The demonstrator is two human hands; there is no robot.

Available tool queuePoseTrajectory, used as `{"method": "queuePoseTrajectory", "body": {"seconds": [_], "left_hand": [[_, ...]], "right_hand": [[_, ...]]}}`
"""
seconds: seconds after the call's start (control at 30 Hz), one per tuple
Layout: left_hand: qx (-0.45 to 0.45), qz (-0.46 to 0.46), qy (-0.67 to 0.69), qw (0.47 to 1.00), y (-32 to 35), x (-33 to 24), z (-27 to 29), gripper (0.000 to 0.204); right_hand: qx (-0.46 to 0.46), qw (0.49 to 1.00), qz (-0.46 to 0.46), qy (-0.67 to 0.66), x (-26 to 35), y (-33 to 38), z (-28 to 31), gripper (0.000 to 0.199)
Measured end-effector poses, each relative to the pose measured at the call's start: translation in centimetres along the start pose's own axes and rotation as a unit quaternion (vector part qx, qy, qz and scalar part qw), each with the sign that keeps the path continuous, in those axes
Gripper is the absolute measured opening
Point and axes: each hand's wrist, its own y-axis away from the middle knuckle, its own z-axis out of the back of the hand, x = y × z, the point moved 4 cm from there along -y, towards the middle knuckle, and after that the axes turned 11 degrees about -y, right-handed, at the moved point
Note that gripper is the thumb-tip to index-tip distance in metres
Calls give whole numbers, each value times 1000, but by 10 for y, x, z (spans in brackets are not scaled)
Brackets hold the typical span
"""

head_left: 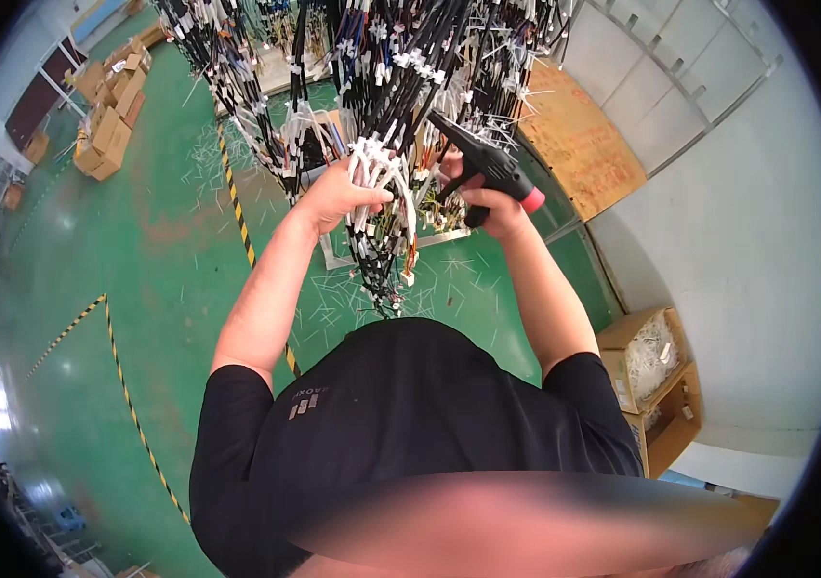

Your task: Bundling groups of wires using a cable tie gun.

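Observation:
A thick bundle of black and white wire harnesses [382,164] hangs in front of me, with many white connectors and ties along it. My left hand [338,196] is wrapped around the white-sleeved part of the bundle, thumb across its front. In my right hand [493,204] is a black cable tie gun [488,166] with a red knob at its rear. Its nose points up and left, close beside the harness wires. The gun's tip against the dark wires is hard to make out.
More harnesses [227,82] hang behind on both sides. Cut tie ends litter the green floor [179,289], crossed by yellow-black tape [233,193]. Cardboard boxes [107,140] stand at far left; a box of white scraps [649,356] is at right. A wooden board [579,135] lies far right.

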Motion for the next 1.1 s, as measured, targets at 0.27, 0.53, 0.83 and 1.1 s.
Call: {"method": "queuePoseTrajectory", "body": {"seconds": [0.27, 0.53, 0.83, 1.1], "left_hand": [[98, -7, -78, 992, -13, 1, -18, 53], [80, -2, -7, 997, -22, 25, -38, 45], [60, 12, 38, 997, -10, 19, -23, 41], [93, 10, 41, 995, -3, 7, -17, 44]], "right_hand": [[36, 988, 66, -133, 8, 31, -65, 50], [39, 992, 83, -88, 25, 50, -61, 55], [-36, 639, 200, 742, 96, 94, -24, 43], [20, 717, 215, 663, 87, 92, -53, 43]]}}
